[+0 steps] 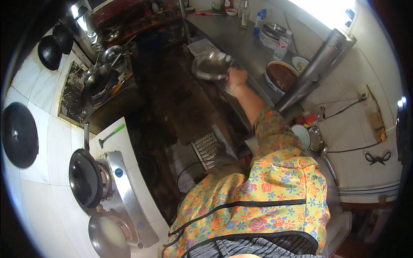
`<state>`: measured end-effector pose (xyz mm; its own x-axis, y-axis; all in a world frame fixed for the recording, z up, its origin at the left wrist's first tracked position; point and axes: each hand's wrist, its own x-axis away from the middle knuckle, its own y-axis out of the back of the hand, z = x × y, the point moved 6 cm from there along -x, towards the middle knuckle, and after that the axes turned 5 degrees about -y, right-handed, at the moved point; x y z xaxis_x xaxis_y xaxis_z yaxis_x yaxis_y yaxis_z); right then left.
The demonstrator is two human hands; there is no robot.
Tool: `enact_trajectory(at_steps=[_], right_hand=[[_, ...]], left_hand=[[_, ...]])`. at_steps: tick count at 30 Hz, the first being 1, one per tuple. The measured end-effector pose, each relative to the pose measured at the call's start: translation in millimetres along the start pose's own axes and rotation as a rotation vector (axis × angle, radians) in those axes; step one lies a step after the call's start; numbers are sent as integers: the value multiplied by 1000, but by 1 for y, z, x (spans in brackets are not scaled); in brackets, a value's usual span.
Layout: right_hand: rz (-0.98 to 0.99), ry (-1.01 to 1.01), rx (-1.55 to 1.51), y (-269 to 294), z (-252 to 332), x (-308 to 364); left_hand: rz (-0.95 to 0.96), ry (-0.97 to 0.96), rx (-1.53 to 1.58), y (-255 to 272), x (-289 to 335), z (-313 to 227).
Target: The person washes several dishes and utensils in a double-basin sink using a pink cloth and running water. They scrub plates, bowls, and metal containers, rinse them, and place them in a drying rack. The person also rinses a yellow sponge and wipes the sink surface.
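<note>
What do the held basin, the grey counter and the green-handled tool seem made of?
Basin: likely shiny metal, from its bright glints, though it is blurred.
Grey counter: probably brushed metal, given its dull sheen.
Green-handled tool: handle likely plastic, by its bright colour; head material unclear.

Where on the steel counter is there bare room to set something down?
The middle of the steel counter is bare, bordered on the right by the blue-and-white carton and stacked dishes, with the metal bowl in the right hand below. It's crowded along the wall: those dishes, a clear bottle, the brown-filled pot.
</note>
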<state>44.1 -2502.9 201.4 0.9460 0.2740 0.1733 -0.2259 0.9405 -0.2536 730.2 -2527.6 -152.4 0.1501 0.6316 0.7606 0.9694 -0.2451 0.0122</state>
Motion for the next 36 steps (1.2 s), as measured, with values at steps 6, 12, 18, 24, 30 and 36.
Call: enact_trajectory(at_steps=[6,12,18,24,30,36], right_hand=[[-158,146,924,-23,45,-242],[-92,-17,1671,-23,65,-345],[-500,383,1890,-30,181,-361],[-754,487,1747,-2,212,-410],[-409,851,1789,-85,187,-416],[-146,754,1788,-139,105,-374]], left_hand=[[5,92,-19,-61,-36,-40],[-66,259,-26,-93,-41,-60],[-95,292,-36,-122,-60,-98],[-104,297,-40,-138,-77,-127],[-94,315,-87,-152,-88,-152],[-65,298,-115,-149,-89,-164]])
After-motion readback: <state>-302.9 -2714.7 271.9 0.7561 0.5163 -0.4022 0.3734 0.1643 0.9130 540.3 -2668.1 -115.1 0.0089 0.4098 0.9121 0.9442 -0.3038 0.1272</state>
